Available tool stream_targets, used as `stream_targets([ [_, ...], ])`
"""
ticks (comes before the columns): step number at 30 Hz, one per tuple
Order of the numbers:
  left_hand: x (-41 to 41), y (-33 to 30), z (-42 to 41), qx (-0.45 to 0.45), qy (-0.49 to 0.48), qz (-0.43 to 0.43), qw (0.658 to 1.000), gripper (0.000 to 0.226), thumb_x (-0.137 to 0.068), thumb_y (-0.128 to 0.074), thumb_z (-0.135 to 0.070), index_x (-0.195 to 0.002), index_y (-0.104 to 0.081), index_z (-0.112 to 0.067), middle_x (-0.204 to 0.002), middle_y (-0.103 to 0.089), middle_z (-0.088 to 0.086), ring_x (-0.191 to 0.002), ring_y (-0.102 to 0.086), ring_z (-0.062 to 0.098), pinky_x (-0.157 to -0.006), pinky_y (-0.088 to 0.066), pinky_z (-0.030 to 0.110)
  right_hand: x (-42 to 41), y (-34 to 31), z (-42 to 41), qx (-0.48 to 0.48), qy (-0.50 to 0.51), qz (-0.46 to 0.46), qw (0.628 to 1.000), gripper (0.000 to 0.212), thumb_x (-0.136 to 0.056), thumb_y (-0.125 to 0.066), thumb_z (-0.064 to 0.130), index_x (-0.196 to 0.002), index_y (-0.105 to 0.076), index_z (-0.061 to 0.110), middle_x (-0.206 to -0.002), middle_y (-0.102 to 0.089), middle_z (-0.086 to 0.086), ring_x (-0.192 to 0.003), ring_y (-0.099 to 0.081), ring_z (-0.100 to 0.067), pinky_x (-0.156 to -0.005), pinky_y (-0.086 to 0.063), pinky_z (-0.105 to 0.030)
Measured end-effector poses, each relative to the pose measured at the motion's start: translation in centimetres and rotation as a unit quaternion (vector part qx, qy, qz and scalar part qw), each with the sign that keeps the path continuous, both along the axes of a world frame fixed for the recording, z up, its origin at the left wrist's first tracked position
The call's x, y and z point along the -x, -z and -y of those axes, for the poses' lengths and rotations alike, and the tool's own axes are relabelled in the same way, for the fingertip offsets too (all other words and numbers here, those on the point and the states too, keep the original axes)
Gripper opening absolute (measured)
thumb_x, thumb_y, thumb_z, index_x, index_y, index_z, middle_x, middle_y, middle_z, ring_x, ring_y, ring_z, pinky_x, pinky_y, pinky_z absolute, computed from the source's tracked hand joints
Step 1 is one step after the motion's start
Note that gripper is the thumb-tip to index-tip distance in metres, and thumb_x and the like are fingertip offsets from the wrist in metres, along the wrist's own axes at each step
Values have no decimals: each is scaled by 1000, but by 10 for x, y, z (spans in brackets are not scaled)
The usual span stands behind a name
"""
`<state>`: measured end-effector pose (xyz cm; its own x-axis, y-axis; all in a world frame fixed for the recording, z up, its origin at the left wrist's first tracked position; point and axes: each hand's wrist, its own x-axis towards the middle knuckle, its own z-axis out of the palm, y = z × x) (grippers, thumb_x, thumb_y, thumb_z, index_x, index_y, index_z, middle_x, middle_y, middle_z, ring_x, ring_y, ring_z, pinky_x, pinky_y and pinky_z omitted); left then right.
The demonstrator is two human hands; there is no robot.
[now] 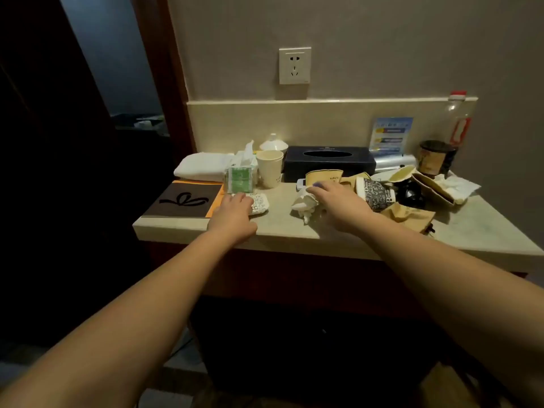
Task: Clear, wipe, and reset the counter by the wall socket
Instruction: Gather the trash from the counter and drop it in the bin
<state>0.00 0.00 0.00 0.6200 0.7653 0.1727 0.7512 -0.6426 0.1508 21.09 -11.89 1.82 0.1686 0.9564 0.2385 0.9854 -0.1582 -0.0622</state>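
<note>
**Both hands down on cluttered surface**

Two bare forearms reach from the near edge over the surface [294, 231]. Left hand [232, 209] lies fingers loose on a printed wrapper [259, 203], just right of the brown folder [184, 200]; grip wide, holding nothing. Right hand [338, 201] rests over crumpled tissue [304, 203], fingertips near a tipped tan cup [323, 176]; whether that grip holds anything, cannot tell. Behind: folded towel [200, 166], green pack [240, 179], upright cup [270, 169], black tissue box [328, 161]. Right side: printed cup [375, 194], paper bags, bottle [457, 119]. Socket [295, 65] on the wall above.
</note>
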Motion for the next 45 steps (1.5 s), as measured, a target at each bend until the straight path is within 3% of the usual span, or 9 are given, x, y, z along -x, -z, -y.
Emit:
stream_targets([
  [7, -9, -4, -37, 21, 24, -53, 998, 53, -80, -55, -27, -132, -47, -20, -138, -48, 2, -127, -41, 27, -95, -39, 44, -14, 13, -20, 5, 10, 23, 1000, 42, -90, -57, 39, -132, -51, 32, -134, -55, 7, -123, -46, -17, -105, -35, -44],
  [17, -2, 0, -52, -103, 72, -29, 992, 20, -88, -49, -18, -105, -58, -19, -108, -64, 5, -99, -56, 27, -78, -43, 38, -10, 27, -24, -21, 48, 37, 998, 41, -96, -48, 31, -137, -46, 33, -141, -48, 8, -132, -37, -17, -109, -24, -40],
  [21, -1, -3, -57, -78, 78, 41, 993, 27, -90, -47, -20, -114, -58, -21, -107, -66, 3, -95, -59, 27, -70, -47, 37, -7, 19, -26, -70, 57, 23, 996, 37, -98, -47, 31, -135, -51, 29, -136, -53, 5, -129, -40, -18, -105, -24, -38],
  [24, 0, -10, -54, 7, 73, 191, 979, 28, -94, -48, -24, -121, -58, -25, -102, -65, -3, -89, -58, 20, -61, -43, 33, -3, 5, -26, -146, 76, -3, 986, 33, -96, -54, 25, -128, -59, 23, -126, -61, 1, -120, -47, -21, -95, -29, -36],
  [27, -3, -14, -47, 173, 58, 382, 906, 27, -94, -54, -25, -121, -60, -24, -104, -67, -8, -95, -63, 16, -78, -53, 37, 13, -15, -24, -216, 99, -97, 967, 27, -95, -53, 19, -120, -62, 16, -112, -64, 1, -105, -52, -17, -86, -35, -27],
  [30, -8, -14, -40, 354, 50, 490, 795, 26, -88, -62, -27, -114, -65, -25, -107, -72, -7, -100, -67, 17, -88, -55, 48, 38, -35, -21, -272, 92, -301, 909, 21, -96, -50, 19, -113, -62, 22, -102, -64, 11, -94, -58, -6, -77, -49, -22],
  [37, -16, -10, -19, 543, 42, 583, 603, 22, -97, -46, -7, -101, -66, -16, -96, -72, 5, -86, -68, 21, -67, -58, 38, 71, -16, -24, -233, 90, -602, 759, 17, -96, -52, 19, -106, -66, 21, -100, -73, 6, -93, -69, -9, -78, -54, -26],
  [40, -13, -7, -14, 591, 44, 592, 546, 22, -99, -45, -21, -103, -65, -12, -97, -74, 11, -85, -70, 24, -65, -59, 36, 74, -9, -24, -200, 118, -590, 774, 22, -96, -52, 23, -114, -65, 21, -102, -73, 6, -94, -68, -8, -81, -54, -28],
  [45, -11, 1, -12, 508, 80, 527, 677, 20, -88, -66, -19, -108, -65, -18, -95, -75, -1, -87, -73, 19, -68, -58, 36, 86, -7, -31, -153, 120, -500, 844, 28, -96, -52, 31, -122, -59, 27, -105, -69, 10, -92, -64, -3, -73, -52, -20],
])
